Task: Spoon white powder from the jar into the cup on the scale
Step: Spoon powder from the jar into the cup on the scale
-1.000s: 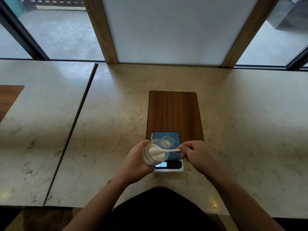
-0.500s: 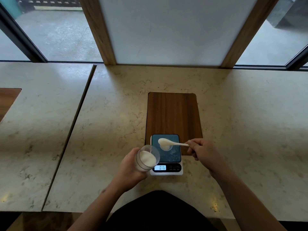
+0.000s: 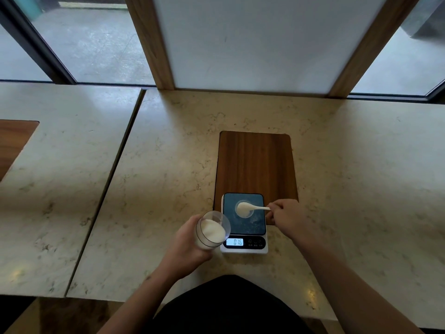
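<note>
A clear jar (image 3: 212, 231) half full of white powder is tilted toward me in my left hand (image 3: 186, 244), just left of the scale. The white scale (image 3: 244, 247) has a dark glass top and a lit display reading 016. A small clear cup (image 3: 248, 214) stands on its top. My right hand (image 3: 287, 216) pinches the handle of a white spoon (image 3: 250, 208). The spoon's bowl, heaped with powder, hangs right over the cup's mouth.
A dark wooden board (image 3: 255, 165) lies under the far end of the scale on the marble counter (image 3: 168, 189). A seam splits the counter from a second slab at the left (image 3: 60, 177). Windows and a white panel rise behind the far edge.
The spoon came out of the jar loaded with powder and moved right and away to hover over the cup. The jar drew back to the left, off the scale.
</note>
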